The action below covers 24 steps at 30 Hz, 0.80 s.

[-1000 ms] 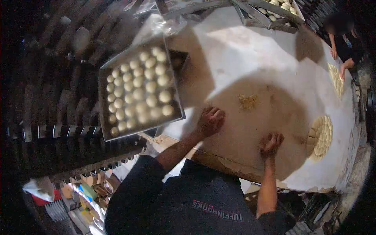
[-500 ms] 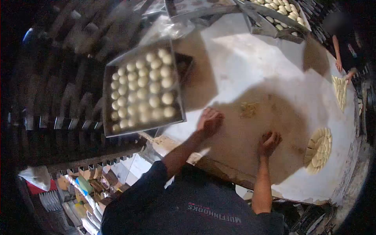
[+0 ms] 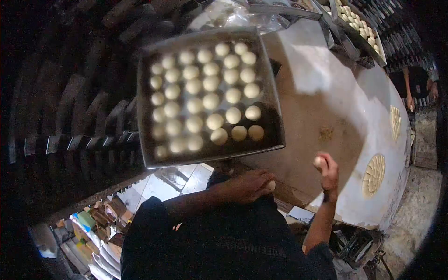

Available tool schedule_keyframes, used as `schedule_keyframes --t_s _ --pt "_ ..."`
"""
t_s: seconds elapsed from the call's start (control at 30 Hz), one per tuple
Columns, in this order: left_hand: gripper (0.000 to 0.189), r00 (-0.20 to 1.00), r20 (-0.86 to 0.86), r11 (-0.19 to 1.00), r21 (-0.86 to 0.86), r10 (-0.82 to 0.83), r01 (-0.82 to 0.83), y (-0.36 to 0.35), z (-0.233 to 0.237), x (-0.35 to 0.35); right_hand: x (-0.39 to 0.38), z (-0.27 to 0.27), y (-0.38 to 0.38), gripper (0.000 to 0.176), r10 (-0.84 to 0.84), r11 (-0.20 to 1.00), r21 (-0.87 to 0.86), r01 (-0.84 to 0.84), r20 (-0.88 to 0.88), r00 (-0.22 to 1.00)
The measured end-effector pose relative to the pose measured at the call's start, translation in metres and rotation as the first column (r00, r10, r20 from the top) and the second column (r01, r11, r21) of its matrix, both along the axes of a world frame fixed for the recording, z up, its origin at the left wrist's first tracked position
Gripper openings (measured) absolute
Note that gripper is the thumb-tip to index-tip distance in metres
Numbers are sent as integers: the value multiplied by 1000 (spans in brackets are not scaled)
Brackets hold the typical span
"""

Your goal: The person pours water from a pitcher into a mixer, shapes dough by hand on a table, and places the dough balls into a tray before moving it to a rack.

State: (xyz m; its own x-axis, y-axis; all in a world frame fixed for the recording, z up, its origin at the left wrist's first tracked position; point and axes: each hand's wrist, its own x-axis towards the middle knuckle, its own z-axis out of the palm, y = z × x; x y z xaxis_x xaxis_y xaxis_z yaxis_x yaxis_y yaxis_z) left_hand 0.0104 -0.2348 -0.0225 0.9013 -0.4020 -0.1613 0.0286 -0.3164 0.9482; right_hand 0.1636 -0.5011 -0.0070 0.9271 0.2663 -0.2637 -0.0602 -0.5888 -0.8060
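My left hand [image 3: 256, 184] is bent in front of my dark shirt, closed round a pale dough ball [image 3: 271, 185] that shows at its fingertips. Over the table [image 3: 298, 144], my right hand [image 3: 328, 171] is raised with its fingers curled round another dough ball [image 3: 319, 162]. A dark square tray [image 3: 261, 151] fills the upper left of centre, with rows of round dough balls [image 3: 211, 101] in it. The tray's lower right part has dark bare areas. A small yellowish patch [image 3: 325, 133] marks the table beyond my right hand.
Shaped flat dough pieces [image 3: 374, 176] lie in an oval at the table's right side, with a second group [image 3: 395, 123] farther back. Another tray of dough [image 3: 357, 22] stands at the top right. A person [image 3: 413, 84] is at the far right. Clear plastic [image 3: 228, 14] lies behind the tray.
Both hands were over the table without visible dough; each now holds a ball. My left hand has come back to my body. The tray appears larger and farther right as the view has shifted.
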Motion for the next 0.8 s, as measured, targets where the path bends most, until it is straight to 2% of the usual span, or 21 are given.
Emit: schedule_keyframes --t_s 0.07,0.1,0.13,0.2,0.23,0.27,0.33,0.37,0.4,0.47,0.5,0.53,0.6,0.63,0.67,0.7,0.73,0.77,0.8 --pt "35 995 100 1000 4 -4 3 30 28 -13 -17 54 93 20 167 961 192 -199 172 971" --pt "35 995 98 1000 4 0 0 44 41 -20 -18 63 124 21 249 931 157 -328 381 890" --pt "35 990 125 997 22 65 -68 58 52 -27 -14 66 148 23 317 890 97 -446 571 757" --pt "36 978 153 988 42 142 -150 81 70 -41 -1 59 180 25 417 834 -12 -551 668 617" --pt "38 954 198 971 37 225 -237 93 77 -48 6 47 191 24 490 815 -49 -577 589 643" --pt "41 919 245 945 30 308 -325 101 83 -55 10 42 192 24 494 808 -44 -588 594 634" --pt "41 792 139 798 15 595 -602 104 94 -68 20 36 190 23 679 714 -465 -523 641 358" --pt "38 729 132 731 34 672 -681 106 96 -68 16 36 190 21 594 779 -327 -534 655 466" --pt "38 664 247 678 34 706 -734 106 91 -67 14 37 188 21 596 772 -319 -549 663 453" --pt "36 605 319 571 202 730 -796 102 72 -57 11 38 179 22 523 795 -119 -595 632 572" --pt "34 649 335 608 233 683 -759 99 72 -50 9 39 175 22 504 796 -109 -596 664 552" --pt "33 743 335 645 370 579 -669 97 67 -45 10 43 167 22 504 787 -97 -609 671 544" --pt "35 792 220 665 442 570 -601 94 69 -47 19 52 144 21 473 799 -93 -594 708 524" --pt "34 669 188 596 328 719 -732 91 72 -52 28 54 129 18 434 825 -99 -556 740 513" --pt "32 529 144 498 206 836 -842 90 76 -59 37 53 111 17 368 883 -69 -465 716 593" --pt "33 515 384 369 392 767 -843 96 81 -68 47 47 93 16 294 926 -34 -377 692 660" --pt "35 418 412 286 345 810 -894 101 95 -75 65 26 79 15 210 941 19 -337 749 628" --pt "40 384 648 61 462 658 -885 122 73 -95 83 3 66 15 151 967 34 -252 721 676" --pt "50 256 684 -87 424 683 -901 137 65 -107 83 14 69 15 113 990 -10 -144 674 730"
